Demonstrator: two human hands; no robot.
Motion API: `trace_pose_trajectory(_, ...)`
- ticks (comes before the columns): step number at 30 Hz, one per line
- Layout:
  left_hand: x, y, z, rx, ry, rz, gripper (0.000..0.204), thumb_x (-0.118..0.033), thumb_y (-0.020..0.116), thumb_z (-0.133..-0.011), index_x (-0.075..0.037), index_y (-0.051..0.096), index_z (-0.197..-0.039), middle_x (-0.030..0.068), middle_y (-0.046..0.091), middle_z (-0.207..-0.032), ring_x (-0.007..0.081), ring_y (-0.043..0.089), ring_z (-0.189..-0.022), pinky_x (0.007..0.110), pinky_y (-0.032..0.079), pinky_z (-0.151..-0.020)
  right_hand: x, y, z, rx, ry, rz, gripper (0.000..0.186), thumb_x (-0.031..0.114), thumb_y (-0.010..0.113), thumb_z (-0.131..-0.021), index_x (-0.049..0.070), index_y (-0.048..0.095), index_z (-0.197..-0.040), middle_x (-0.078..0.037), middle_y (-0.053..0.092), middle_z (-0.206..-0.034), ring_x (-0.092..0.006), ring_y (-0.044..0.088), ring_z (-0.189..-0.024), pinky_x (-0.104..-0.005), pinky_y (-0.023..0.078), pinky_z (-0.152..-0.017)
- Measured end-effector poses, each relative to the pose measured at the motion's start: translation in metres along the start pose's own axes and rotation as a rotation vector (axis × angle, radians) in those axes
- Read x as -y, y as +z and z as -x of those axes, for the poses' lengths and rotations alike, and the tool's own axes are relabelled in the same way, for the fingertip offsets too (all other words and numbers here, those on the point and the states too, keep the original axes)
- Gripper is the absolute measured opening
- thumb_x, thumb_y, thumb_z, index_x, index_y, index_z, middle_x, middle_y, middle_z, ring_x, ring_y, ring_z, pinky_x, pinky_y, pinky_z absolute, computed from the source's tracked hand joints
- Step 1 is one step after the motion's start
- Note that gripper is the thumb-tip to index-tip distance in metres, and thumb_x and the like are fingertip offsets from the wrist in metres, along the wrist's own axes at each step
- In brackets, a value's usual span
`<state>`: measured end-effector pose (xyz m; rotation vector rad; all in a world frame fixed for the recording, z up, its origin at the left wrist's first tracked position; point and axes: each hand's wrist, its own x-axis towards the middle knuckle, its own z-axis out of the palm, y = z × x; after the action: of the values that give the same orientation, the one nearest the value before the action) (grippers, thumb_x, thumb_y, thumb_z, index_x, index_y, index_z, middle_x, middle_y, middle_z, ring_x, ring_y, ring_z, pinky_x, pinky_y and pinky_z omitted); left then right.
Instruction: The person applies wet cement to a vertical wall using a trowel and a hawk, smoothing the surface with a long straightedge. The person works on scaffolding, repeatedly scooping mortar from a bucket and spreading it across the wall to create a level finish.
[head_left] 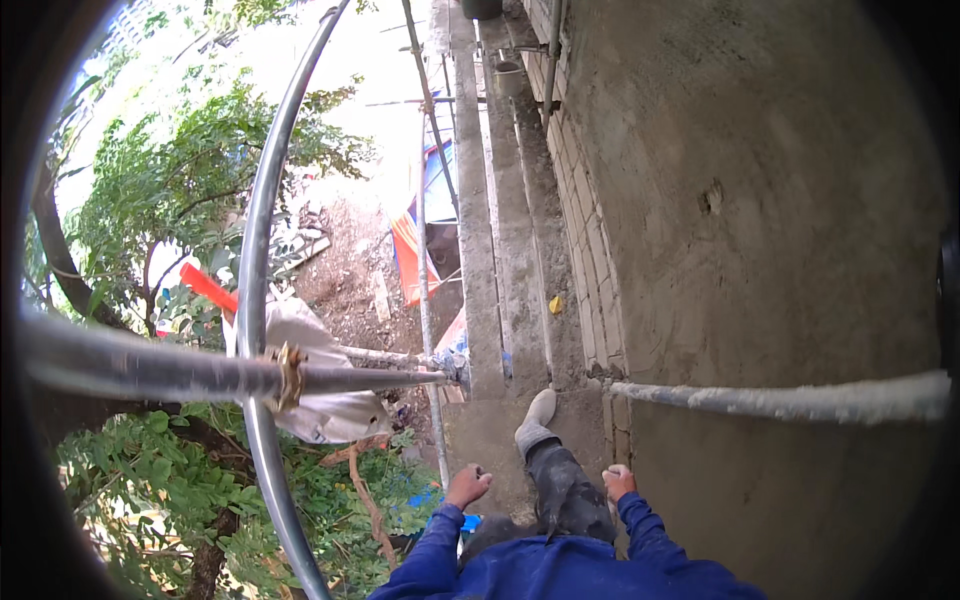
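Observation:
My left hand [468,486] is curled into a loose fist at the left of my body, with nothing showing in it. My right hand [620,482] is likewise closed, with nothing seen in its fingers, near the plastered wall [770,230] on the right. Neither hand visibly touches anything. Between them, one leg in a grey boot [537,410] steps forward on the scaffold planks [485,250].
Steel scaffold pipes [262,190] joined by a clamp [288,376] run along the left, above a drop to rubble and trees. A mortar-coated pole [780,399] crosses at right. Ahead on the planks are a yellow leaf [556,304], a small bucket [508,78] and a dark bucket [482,8].

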<state>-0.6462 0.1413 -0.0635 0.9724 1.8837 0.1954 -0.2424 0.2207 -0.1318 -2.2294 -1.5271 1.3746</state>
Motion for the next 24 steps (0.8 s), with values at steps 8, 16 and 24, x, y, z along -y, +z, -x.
trace_pose_trajectory(8, -0.120, -0.147, -0.109, -0.268, -0.068, 0.203, 0.032, -0.028, 0.059, -0.079, 0.000, 0.064, -0.093, 0.0190, 0.067, -0.088, 0.0310, 0.065, -0.085, 0.039, 0.050, -0.077, 0.330, -0.142, -0.118, 0.123, -0.112, -0.321, 0.041, 0.022, 0.061, -0.085, -0.002, 0.053, -0.118, -0.009, 0.063, -0.091, -0.0139, 0.063, -0.071, -0.0288, 0.052, -0.055)
trace_pose_trajectory(16, -0.192, -0.257, -0.227, -0.246, 0.043, 0.170, 0.033, -0.029, 0.060, -0.079, 0.002, 0.065, -0.090, 0.0223, 0.067, -0.089, 0.0342, 0.065, -0.085, 0.040, 0.049, -0.077, 0.517, -0.154, -0.227, 0.123, -0.373, -0.388, 0.043, 0.024, 0.062, -0.085, -0.004, 0.055, -0.117, -0.010, 0.066, -0.086, -0.0131, 0.064, -0.070, -0.0271, 0.051, -0.057)
trace_pose_trajectory(24, -0.241, -0.397, -0.364, -0.258, -0.025, 0.073, 0.037, -0.032, 0.060, -0.080, 0.000, 0.065, -0.098, 0.0240, 0.066, -0.095, 0.0364, 0.064, -0.093, 0.043, 0.049, -0.082, 0.513, -0.093, -0.341, 0.287, 0.070, -0.121, 0.033, 0.021, 0.063, -0.084, 0.003, 0.057, -0.111, -0.009, 0.066, -0.082, -0.0166, 0.064, -0.065, -0.0321, 0.051, -0.049)
